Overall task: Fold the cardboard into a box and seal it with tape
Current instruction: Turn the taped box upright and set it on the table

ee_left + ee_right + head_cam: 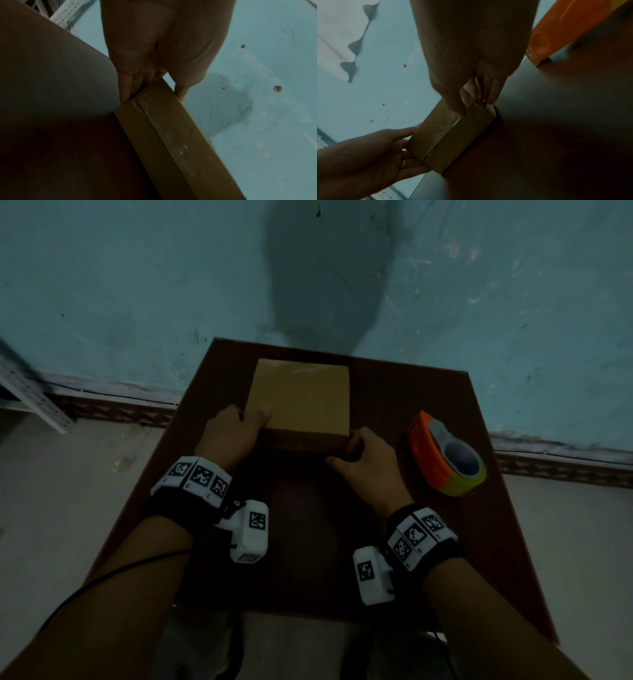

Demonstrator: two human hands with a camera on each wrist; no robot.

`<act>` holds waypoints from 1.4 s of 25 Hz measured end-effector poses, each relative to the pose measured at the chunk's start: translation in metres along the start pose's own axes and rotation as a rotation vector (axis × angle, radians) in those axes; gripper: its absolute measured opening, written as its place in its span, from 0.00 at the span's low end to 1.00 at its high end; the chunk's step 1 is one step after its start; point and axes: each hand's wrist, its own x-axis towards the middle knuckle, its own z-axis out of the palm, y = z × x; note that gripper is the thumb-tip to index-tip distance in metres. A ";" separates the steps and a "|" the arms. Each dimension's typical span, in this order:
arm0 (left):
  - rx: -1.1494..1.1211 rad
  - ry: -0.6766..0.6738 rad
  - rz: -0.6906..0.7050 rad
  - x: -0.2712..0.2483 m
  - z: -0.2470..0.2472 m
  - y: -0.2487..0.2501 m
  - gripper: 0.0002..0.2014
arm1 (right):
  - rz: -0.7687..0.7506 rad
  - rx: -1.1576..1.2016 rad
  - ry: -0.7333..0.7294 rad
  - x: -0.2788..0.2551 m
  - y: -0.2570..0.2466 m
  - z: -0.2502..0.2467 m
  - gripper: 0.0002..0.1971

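Observation:
A closed brown cardboard box [299, 398] sits on the dark brown table [394, 392], towards its far side. A strip of clear tape [440, 134] runs along the seam of the box's near face [171, 135]. My left hand [233, 433] grips the near left corner, thumb on the top and fingers [125, 94] down the side. My right hand [366, 460] grips the near right corner, with its thumb on the near face of the box [453, 146] and its fingers [491, 94] round the right side. An orange and grey tape dispenser [445, 455] lies to the right of my right hand, apart from it.
A teal wall [137, 285] rises behind the table, with a pale floor [68, 474] on both sides. A white perforated metal rack [30, 395] stands at the far left. Bare tabletop lies between my forearms and the box.

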 end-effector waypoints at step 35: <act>-0.764 -0.288 -0.008 -0.012 0.014 0.029 0.44 | 0.222 0.510 0.166 0.011 -0.026 -0.036 0.38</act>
